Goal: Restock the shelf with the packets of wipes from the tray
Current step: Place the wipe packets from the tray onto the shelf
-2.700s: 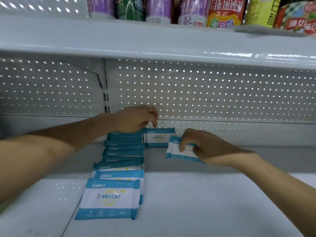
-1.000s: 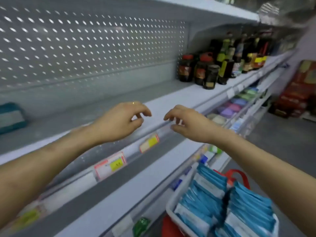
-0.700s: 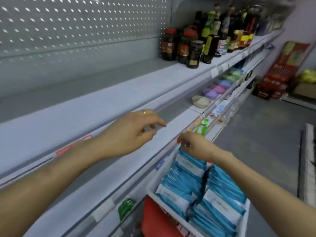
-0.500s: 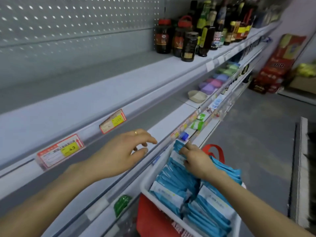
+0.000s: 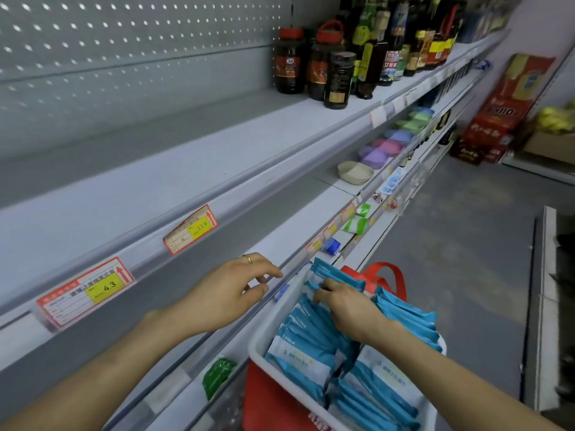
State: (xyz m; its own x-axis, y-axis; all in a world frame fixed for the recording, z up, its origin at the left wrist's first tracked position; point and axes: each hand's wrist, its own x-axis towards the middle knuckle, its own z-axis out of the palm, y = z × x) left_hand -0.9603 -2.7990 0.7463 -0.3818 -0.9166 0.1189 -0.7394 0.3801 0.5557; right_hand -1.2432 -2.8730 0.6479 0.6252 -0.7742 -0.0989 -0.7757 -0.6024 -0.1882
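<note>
Beside grey shelving (image 5: 155,188), tray (image 5: 252,353), apparently full.

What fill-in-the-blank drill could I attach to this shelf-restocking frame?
1. The right hand pinches a blue packet of wipes in the white ____.
2. The left hand holds nothing and wears a ____ on one finger.
3. The nearest price tag reads ____.
Missing words: tray; ring; 4.3.

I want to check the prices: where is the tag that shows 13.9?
Head view, left of centre: the 13.9 tag sits on the shelf's front rail, right of the 4.3 tag, above the left hand.
</note>
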